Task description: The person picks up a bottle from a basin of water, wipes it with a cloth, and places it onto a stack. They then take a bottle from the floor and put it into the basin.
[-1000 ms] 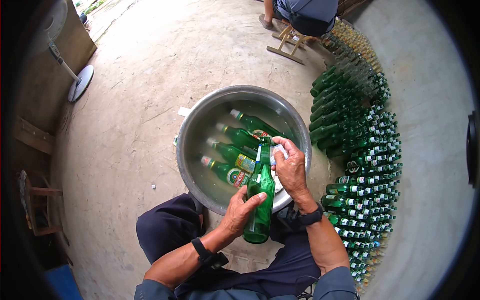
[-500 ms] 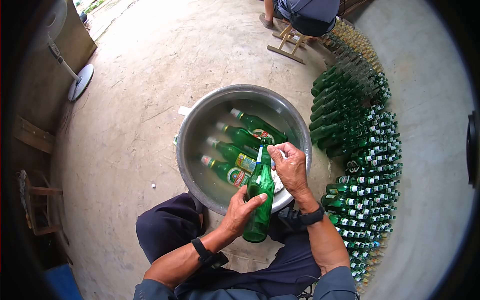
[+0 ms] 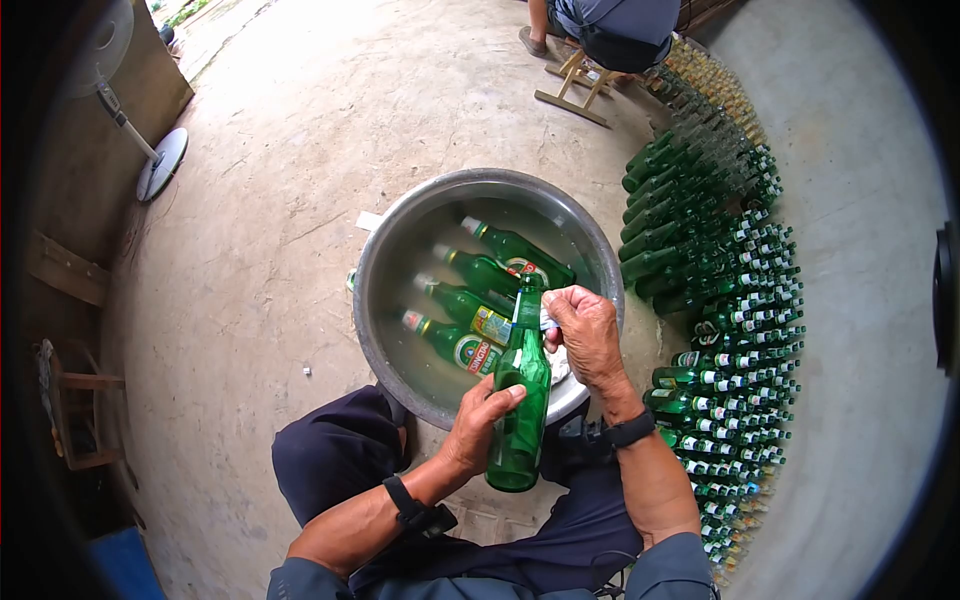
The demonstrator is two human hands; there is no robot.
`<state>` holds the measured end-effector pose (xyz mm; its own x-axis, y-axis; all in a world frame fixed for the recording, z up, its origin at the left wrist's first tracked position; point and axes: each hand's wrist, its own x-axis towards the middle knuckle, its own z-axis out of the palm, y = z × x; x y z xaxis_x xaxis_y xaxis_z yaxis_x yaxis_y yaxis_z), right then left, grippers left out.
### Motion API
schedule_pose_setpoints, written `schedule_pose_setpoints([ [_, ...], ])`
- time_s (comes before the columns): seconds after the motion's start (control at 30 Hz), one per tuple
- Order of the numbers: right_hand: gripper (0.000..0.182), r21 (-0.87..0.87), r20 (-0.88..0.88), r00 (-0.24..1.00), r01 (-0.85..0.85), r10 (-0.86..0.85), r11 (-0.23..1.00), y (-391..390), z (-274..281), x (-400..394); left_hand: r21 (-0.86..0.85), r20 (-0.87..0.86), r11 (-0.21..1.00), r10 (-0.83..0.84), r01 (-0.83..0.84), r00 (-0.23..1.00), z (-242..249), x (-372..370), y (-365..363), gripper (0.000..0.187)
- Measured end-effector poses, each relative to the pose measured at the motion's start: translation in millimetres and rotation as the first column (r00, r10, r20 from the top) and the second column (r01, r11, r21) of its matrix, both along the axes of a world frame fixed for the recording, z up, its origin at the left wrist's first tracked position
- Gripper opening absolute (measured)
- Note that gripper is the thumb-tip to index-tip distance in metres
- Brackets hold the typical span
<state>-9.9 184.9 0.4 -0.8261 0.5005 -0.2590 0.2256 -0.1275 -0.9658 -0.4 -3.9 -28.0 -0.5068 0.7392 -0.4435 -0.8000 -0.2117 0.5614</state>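
Observation:
My left hand (image 3: 474, 428) is wrapped round the lower body of a green glass bottle (image 3: 521, 420), its neck pointing away over the basin. Fingers pinched, my right hand (image 3: 588, 335) is beside the bottle's neck and grips a crumpled whitish neck label (image 3: 547, 319). The bottle's neck shows bare green glass. Below it, the metal basin (image 3: 372, 345) of cloudy water holds several labelled green bottles lying side by side, among them one with a red and white label (image 3: 474, 353). White scraps (image 3: 558, 363) are at the basin's right side, partly hidden by my hand.
Rows of green bottles (image 3: 665, 240) line the wall on the right. A person (image 3: 615, 30) sits on a wooden stool (image 3: 575, 100) at the top. A standing fan (image 3: 160, 165) is at the upper left, and a wooden chair (image 3: 95, 382) stands at the left.
The white and blue label strip on the bottle's neck has come away and is now bunched in my right hand, which has moved slightly right and down. My left hand keeps its hold.

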Motion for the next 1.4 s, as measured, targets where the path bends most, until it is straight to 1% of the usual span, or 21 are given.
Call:
schedule_pose_setpoints([
  [0.03,0.02,-0.062,-0.024,1.0,0.008,-0.009,0.998,0,-2,0,0.0,0.0,1.0,0.0,0.0,1.0,0,0,0,0.047],
  [0.07,0.02,-0.062,-0.024,1.0,0.008,-0.009,0.998,0,-5,1,0.01,-0.002,1.0,0.001,-0.001,1.0,-1,0,0,0.048],
  [0.13,0.021,-0.19,-0.046,0.999,0.017,-0.026,0.982,0,-10,1,0.02,-0.004,1.0,0.004,-0.003,1.0,-3,1,-1,0.048],
  [0.27,0.025,-0.194,-0.054,0.998,0.033,-0.045,0.98,-3,-9,-1,0.009,0.013,1.0,-0.012,0.012,1.0,-5,1,-1,0.051],
  [0.33,0.03,-0.119,-0.024,1.0,-0.004,0.001,0.993,-3,-4,-2,0.003,0.007,1.0,-0.003,0.003,1.0,-5,1,0,0.052],
  [0.37,0.03,-0.119,-0.025,1.0,-0.005,0.002,0.993,-3,-2,-2,0.006,0.002,1.0,0.01,-0.01,1.0,-4,0,0,0.051],
  [0.43,0.034,-0.009,0.063,0.994,-0.085,0.086,0.996,-4,1,-1,0.009,-0.005,1.0,0.022,-0.022,1.0,-2,0,0,0.05],
  [0.53,0.033,0.036,0.094,0.992,-0.093,0.089,0.995,-6,4,0,0.004,-0.008,1.0,0.023,-0.023,1.0,2,0,1,0.049],
  [0.6,0.032,0.025,0.077,0.994,-0.083,0.081,0.996,-5,1,1,-0.001,-0.062,0.998,0.056,-0.056,0.996,5,0,3,0.049],
  [0.73,0.03,0.009,0.045,0.996,-0.072,0.071,0.997,-6,3,1,-0.03,-0.126,0.999,0.04,-0.044,0.991,8,0,3,0.053],
  [0.8,0.03,0.02,0.035,0.997,-0.072,0.071,0.997,-6,7,2,-0.069,-0.227,0.995,0.052,-0.069,0.972,10,1,4,0.057],
  [0.83,0.03,0.033,0.029,0.997,-0.072,0.071,0.997,-6,10,2,-0.07,-0.232,0.995,0.053,-0.07,0.971,11,1,4,0.057],
  [0.9,0.029,0.05,0.018,0.998,-0.06,0.06,0.997,-8,15,3,-0.08,-0.328,0.991,0.074,-0.105,0.942,14,1,5,0.064],
  [0.97,0.029,0.067,0.004,0.999,-0.048,0.048,0.997,-8,18,5,-0.096,-0.37,0.989,0.068,-0.111,0.927,12,1,6,0.068],
  [1.0,0.028,0.041,-0.028,0.999,-0.042,0.043,0.998,-8,19,6,-0.111,-0.405,0.987,0.062,-0.117,0.912,12,1,6,0.072],
  [1.03,0.028,0.014,-0.06,0.997,-0.038,0.038,0.999,-8,20,7,-0.111,-0.413,0.987,0.062,-0.118,0.908,14,0,6,0.072],
  [1.1,0.027,-0.009,-0.093,0.995,-0.025,0.024,1.0,-9,27,8,-0.167,-0.519,0.975,0.04,-0.147,0.854,18,-2,7,0.079],
  [1.23,0.023,-0.09,-0.167,0.986,-0.001,-0.014,0.996,-9,39,11,-0.151,-0.61,0.974,0.044,-0.171,0.791,20,-6,8,0.083],
  [1.3,0.021,-0.121,-0.197,0.98,0.013,-0.037,0.993,-10,42,12,-0.18,-0.751,0.956,0.019,-0.232,0.66,19,-9,8,0.084],
  [1.37,0.023,-0.185,-0.264,0.962,0.02,-0.07,0.982,-9,39,13,-0.178,-0.759,0.959,0.008,-0.219,0.65,28,-13,5,0.083],
  [1.4,0.023,-0.185,-0.278,0.958,0.02,-0.072,0.983,-9,42,13,-0.18,-0.759,0.962,-0.001,-0.208,0.651,36,-14,4,0.083],
])
